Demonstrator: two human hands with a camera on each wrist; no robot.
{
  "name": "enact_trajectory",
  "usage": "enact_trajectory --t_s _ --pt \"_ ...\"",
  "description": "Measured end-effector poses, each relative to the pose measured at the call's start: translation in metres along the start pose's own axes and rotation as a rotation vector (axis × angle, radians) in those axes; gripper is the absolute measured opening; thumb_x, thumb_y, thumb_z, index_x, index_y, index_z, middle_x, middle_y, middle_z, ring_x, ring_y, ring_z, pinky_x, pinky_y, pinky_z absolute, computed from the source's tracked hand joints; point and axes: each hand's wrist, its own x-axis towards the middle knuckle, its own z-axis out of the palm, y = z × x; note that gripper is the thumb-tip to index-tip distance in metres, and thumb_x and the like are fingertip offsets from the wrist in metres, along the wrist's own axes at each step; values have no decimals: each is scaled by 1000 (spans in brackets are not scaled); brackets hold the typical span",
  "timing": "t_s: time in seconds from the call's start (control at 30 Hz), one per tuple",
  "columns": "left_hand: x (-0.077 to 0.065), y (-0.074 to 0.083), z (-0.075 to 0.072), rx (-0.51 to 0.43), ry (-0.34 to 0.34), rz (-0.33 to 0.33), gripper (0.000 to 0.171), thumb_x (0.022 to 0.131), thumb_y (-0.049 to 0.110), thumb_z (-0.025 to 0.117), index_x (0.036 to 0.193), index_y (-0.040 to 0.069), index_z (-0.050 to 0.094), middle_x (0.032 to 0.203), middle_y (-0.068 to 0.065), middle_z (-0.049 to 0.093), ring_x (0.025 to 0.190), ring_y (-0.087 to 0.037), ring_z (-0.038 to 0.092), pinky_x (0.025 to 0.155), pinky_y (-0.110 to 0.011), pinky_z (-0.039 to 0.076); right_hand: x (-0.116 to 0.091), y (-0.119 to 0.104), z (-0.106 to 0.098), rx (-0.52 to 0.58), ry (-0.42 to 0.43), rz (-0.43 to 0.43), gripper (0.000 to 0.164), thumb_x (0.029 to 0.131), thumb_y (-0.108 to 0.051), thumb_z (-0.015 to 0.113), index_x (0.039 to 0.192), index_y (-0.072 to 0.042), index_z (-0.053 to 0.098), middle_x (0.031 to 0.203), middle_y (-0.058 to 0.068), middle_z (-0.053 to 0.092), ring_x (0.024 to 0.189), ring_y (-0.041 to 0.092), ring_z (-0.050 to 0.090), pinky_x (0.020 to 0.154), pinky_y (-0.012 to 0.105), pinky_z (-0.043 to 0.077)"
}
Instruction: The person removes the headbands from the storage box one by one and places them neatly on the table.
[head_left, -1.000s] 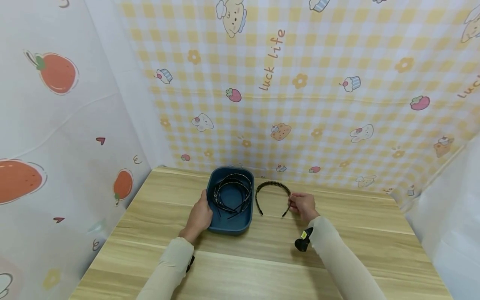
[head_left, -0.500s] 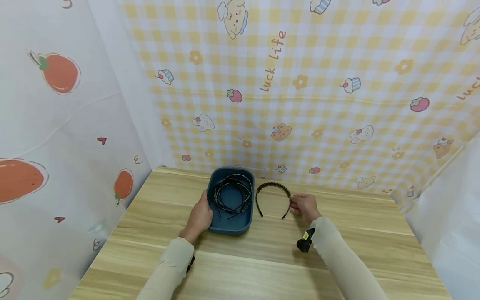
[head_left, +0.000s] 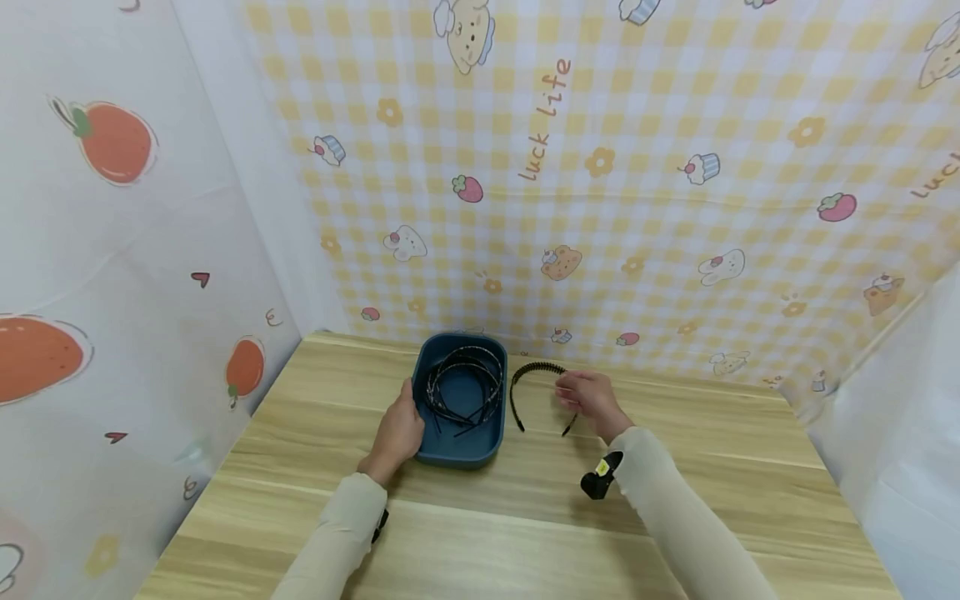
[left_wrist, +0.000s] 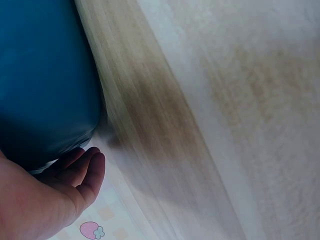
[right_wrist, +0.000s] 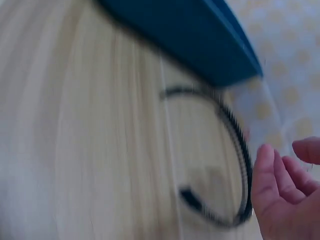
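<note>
My left hand (head_left: 397,429) grips the left side of a deep blue plastic basin (head_left: 459,461). In the left wrist view its fingers (left_wrist: 92,180) curl against the basin's lower corner, and the thumb is hidden. Several thin dark headbands (head_left: 431,387) lie looped inside. To the basin's right, one black toothed headband (head_left: 515,404) rests on the table with its two ends toward the person. Over that headband's right arm is my right hand (head_left: 591,400), covering part of it. In the right wrist view, thumb and fingers (right_wrist: 265,175) are apart with nothing between them.
The wooden table (head_left: 480,542) backs onto a yellow checked cloth (head_left: 637,250) close behind the basin. A white printed cloth (head_left: 150,250) hangs along the left, and another white cloth (head_left: 900,433) stands at the right.
My right hand has let go of the headband's right arm and moved a little up and to the left over it. My left hand and the basin have stayed put.
</note>
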Motion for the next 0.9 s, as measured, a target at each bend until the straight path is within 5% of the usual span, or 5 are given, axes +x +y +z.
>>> enact_trajectory --t_s 0.13,0.3,0.6,0.73,0.9 --pt "0 2 -2 3 5 14 57 99 -1 38 152 -11 22 123 -34 60 91 -40 66 79 -50 53 -10 -7 26 72 -118 17 34 100 -7 54 129 9 52 126 25 61 93 17 68 91 33 55" --pt "0 3 -2 3 -1 12 56 99 -1 37 152 -11 22 120 -34 62 94 -41 66 80 -51 53 -20 -15 54 109 -202 15 28 99 -5 53 124 9 55 119 24 64 93 19 69 91 35 55" --pt "-1 5 -3 7 3 12 55 98 -3 37 151 -11 24 121 -34 61 101 -42 65 85 -52 52 -29 -17 81 76 -366 41 49 102 -4 49 146 13 35 133 32 52 104 30 68 90 34 55" --pt "-1 5 -4 5 1 18 54 98 -3 36 150 -11 25 117 -34 63 97 -42 66 83 -52 53 -31 -17 86 56 -417 66 63 103 -7 51 153 10 17 148 35 37 127 40 54 102 41 48" --pt "0 5 -4 8 -1 -2 56 97 -3 38 151 -9 24 99 -29 66 83 -37 66 74 -49 53 -37 -22 93 30 -446 112 71 102 -14 55 155 8 13 157 31 23 141 47 33 113 49 35"
